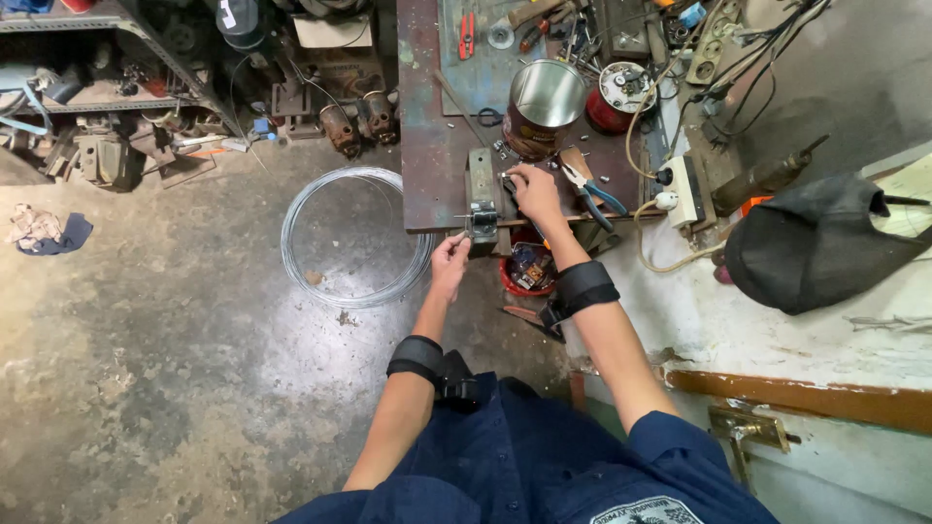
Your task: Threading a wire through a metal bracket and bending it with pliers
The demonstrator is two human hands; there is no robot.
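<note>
A small metal bending jig [481, 199] is fixed at the near edge of a rusty metal workbench [432, 146]. My left hand [449, 260] pinches a thin piece of wire sticking out of the jig's left side, just below the bench edge. My right hand [532, 189] rests on the bench right of the jig, fingers closed on a small dark tool or handle beside it; what exactly it grips is too small to tell. Both forearms wear black wrist straps.
An open tin can [541, 105] stands behind the jig. Blue-handled pliers [592, 194] lie to the right, near a white power strip [689, 189]. A coil of steel wire [354, 238] lies on the concrete floor left of the bench. A black bag [815, 243] sits at right.
</note>
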